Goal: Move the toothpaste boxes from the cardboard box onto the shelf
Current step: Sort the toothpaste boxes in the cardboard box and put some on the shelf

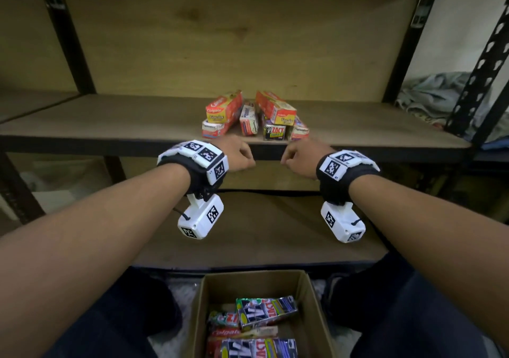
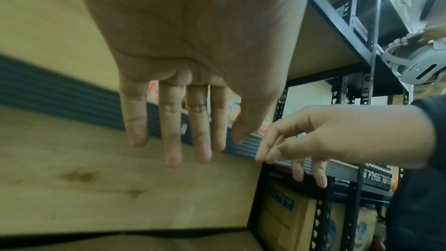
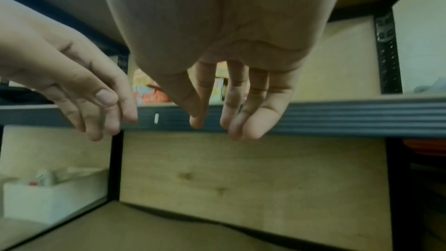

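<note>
Several toothpaste boxes (image 1: pixel 254 116), orange, white and one black, lie stacked near the front edge of the middle shelf (image 1: pixel 110 118). More toothpaste boxes (image 1: pixel 265 309) lie in the open cardboard box (image 1: pixel 199 311) between my knees. My left hand (image 1: pixel 239 155) and right hand (image 1: pixel 296 155) hang side by side just in front of the shelf edge, below the stack. In the wrist views the left hand's fingers (image 2: pixel 172 140) and the right hand's fingers (image 3: pixel 241 114) point down, relaxed and empty.
Black metal uprights (image 1: pixel 66 35) frame the shelf bay. A lower wooden shelf (image 1: pixel 261 233) lies under my wrists. A white bin (image 3: pixel 48 194) stands in the left bay, and grey cloth (image 1: pixel 438 93) lies beyond the right upright.
</note>
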Available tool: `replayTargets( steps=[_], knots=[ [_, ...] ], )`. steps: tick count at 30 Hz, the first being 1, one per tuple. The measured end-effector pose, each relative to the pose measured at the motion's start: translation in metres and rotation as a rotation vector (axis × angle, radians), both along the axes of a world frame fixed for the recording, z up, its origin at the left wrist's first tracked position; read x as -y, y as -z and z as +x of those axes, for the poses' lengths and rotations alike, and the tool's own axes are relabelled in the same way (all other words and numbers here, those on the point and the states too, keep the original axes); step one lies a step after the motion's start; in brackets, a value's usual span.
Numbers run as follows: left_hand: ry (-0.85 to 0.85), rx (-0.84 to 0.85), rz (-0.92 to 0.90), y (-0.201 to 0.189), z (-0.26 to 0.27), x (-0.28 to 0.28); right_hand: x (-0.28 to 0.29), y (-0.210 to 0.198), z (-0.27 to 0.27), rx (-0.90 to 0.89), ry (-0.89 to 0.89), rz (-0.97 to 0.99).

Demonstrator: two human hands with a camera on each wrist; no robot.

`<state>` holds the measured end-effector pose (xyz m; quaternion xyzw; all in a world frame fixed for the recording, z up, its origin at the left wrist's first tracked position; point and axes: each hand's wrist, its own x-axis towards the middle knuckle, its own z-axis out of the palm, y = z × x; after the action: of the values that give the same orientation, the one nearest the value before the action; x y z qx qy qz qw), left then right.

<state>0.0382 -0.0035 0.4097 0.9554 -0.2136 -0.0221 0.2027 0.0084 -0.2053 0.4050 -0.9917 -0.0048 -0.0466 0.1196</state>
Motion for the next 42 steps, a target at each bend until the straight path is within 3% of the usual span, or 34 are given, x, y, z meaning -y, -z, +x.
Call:
replayTargets(
  steps=[7,16,21,24,31,34,38,42],
  knots=[
    [0.100,-0.492,0.086,0.111,-0.005,0.004,-0.013,0.110,-0.003,-0.324,-0.099,-0.117],
    [0.046,-0.761,0.202,0.270,-0.001,-0.004,-0.006,0.244,0.000,-0.624,-0.183,-0.102],
    [-0.009,-0.990,0.242,0.354,-0.018,-0.010,0.004,0.309,0.004,-0.771,-0.157,-0.027],
    [-0.071,-1.023,0.226,0.396,-0.030,-0.017,0.008,0.345,0.004,-0.790,-0.111,-0.037],
    [-0.116,-0.984,0.306,0.452,-0.031,-0.024,0.006,0.406,0.006,-0.782,-0.066,-0.011],
    [-0.171,-0.926,0.326,0.467,-0.024,-0.026,0.004,0.424,0.007,-0.771,-0.071,-0.032],
    [-0.160,-0.699,0.507,0.486,-0.011,-0.028,-0.001,0.441,0.005,-0.792,-0.111,-0.150],
    [-0.062,-0.595,0.544,0.484,-0.011,-0.024,-0.003,0.452,0.002,-0.797,-0.131,-0.220]
  ],
)
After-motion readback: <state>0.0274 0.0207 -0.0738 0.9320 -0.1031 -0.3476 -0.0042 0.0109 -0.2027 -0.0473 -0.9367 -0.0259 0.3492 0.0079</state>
